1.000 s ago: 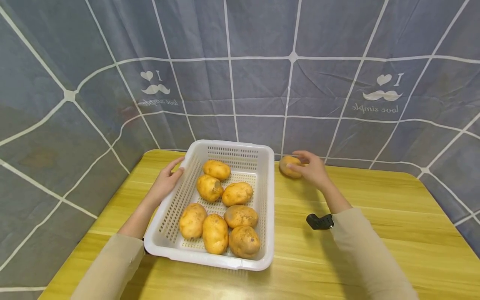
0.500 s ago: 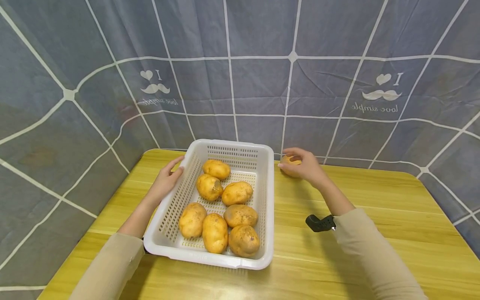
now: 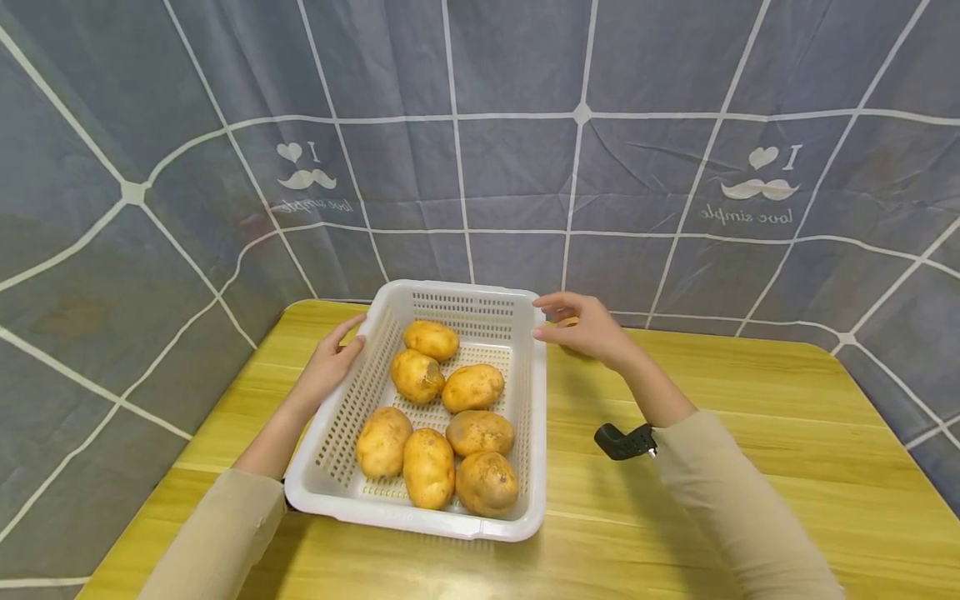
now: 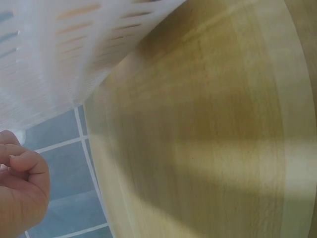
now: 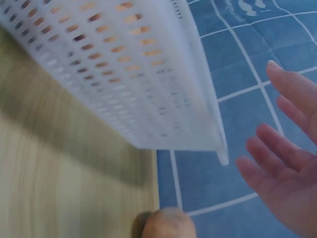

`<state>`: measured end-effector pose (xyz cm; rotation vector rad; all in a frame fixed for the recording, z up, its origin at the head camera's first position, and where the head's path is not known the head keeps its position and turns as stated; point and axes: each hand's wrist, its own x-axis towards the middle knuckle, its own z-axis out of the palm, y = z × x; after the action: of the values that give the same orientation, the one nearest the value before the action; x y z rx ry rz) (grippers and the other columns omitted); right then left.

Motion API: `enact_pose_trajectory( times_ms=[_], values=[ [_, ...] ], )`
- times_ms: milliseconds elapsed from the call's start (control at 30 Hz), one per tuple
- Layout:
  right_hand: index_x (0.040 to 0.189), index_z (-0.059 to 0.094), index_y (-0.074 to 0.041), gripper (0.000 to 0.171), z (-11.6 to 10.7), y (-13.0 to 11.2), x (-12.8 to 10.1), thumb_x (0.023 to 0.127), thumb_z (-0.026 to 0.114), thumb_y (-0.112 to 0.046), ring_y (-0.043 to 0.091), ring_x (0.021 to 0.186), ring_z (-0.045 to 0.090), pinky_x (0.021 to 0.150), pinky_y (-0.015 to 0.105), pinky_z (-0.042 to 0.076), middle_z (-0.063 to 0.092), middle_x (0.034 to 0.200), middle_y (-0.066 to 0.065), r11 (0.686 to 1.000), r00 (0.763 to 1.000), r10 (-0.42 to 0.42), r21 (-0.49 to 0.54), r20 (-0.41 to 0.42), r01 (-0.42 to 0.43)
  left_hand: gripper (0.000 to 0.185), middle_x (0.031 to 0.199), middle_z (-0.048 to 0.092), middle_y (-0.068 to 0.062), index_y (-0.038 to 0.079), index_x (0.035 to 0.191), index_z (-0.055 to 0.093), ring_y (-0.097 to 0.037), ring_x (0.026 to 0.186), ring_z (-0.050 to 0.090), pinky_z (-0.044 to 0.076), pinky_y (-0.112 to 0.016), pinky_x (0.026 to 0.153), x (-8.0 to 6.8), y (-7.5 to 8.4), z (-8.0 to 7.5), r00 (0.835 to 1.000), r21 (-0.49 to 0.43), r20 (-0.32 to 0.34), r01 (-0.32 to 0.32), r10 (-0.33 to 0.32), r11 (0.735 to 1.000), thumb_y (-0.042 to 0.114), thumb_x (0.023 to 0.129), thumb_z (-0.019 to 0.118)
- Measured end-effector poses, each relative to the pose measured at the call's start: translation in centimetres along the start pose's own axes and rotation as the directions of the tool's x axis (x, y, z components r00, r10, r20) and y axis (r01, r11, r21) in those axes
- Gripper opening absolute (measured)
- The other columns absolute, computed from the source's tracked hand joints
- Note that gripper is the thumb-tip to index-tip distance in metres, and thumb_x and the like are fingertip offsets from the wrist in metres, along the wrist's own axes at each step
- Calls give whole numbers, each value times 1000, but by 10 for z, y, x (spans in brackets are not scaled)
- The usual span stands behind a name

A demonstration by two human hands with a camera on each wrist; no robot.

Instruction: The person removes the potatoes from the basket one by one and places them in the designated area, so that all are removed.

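Left hand (image 3: 330,360) pressed open on the basket (image 3: 459,293) wall, right hand (image 3: 588,327) open and reaching for its far corner, the loose potato (image 3: 567,322) apparently behind it on the table (image 3: 750,433): risk of knocking it off.

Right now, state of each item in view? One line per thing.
White perforated plastic basket: flat on the table, holds seven potatoes.
Seven yellow-brown potatoes: loose in the basket.
Eighth yellow-brown potato: outside the basket, mostly hidden behind the right hand.
Left hand: resting on the basket's left rim.
Right hand: fingers spread, at the basket's far right corner; grip unclear.
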<state>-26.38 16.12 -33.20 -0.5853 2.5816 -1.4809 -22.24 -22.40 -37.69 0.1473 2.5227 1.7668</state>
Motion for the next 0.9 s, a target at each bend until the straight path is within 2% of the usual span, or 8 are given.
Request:
enact_pose_trajectory(
  times_ms=[167, 433, 600, 900],
  values=[
    [123, 59, -7, 48, 5, -7, 4, 80, 75, -19, 31, 108, 53, 88, 45, 45, 56, 124, 15, 999, 998, -34, 9, 50, 33, 54, 113, 53, -34, 17, 150, 23, -17, 74, 64, 55, -32, 62, -1, 1, 0, 1000, 5, -3, 9, -9, 1000, 32, 101, 40],
    [124, 58, -5, 45, 18, -17, 10, 81, 73, -13, 29, 108, 52, 87, 41, 46, 56, 124, 11, 996, 992, -50, 84, 113, 40, 53, 114, 53, -34, 18, 150, 23, -18, 74, 65, 55, -33, 62, -1, 2, 1, 1000, -3, -9, 15, -15, 1000, 31, 101, 40],
    [124, 58, -3, 46, 28, -20, 15, 81, 73, -12, 34, 108, 51, 84, 41, 48, 55, 123, 15, 994, 989, -53, 106, 140, 39, 53, 115, 53, -35, 17, 150, 22, -19, 75, 65, 55, -33, 62, -1, 1, 1, 1000, -9, -3, 19, -19, 1000, 31, 101, 40],
    [126, 56, -2, 48, 44, -21, 24, 82, 72, -11, 29, 104, 54, 86, 42, 47, 52, 125, 21, 992, 981, -45, 123, 190, 22, 54, 116, 52, -35, 16, 149, 23, -20, 78, 65, 55, -32, 63, -1, 1, 1, 1000, -7, -6, 15, -15, 1000, 31, 101, 40]
  ],
)
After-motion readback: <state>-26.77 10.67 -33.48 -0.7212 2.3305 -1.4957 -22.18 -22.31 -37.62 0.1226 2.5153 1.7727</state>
